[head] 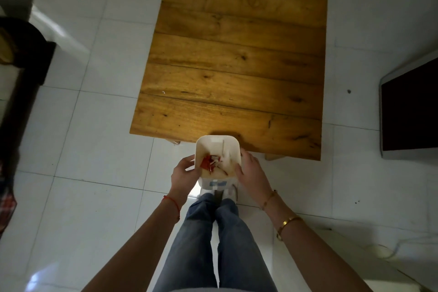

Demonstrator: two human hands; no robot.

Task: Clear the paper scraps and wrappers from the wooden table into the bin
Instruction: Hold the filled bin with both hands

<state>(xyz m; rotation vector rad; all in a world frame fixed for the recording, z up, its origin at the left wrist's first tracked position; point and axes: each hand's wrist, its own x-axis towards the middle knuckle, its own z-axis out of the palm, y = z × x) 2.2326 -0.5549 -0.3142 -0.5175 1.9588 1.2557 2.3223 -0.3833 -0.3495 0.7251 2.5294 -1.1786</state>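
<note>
From your head camera, your left hand [186,169] and right hand [248,168] clasp opposite sides of the white bin [216,147], fingers curled on its rim, just in front of the wooden table [232,64]. Red and white scraps [211,161] lie inside the bin (heaped toward its left wall). One tiny white fleck [163,92] sits on the table's left side.

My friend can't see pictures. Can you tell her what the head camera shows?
A person's left hand and right hand grip a white bin holding red and white scraps, at the near edge of a wooden table that looks almost bare on white tiles.
</note>
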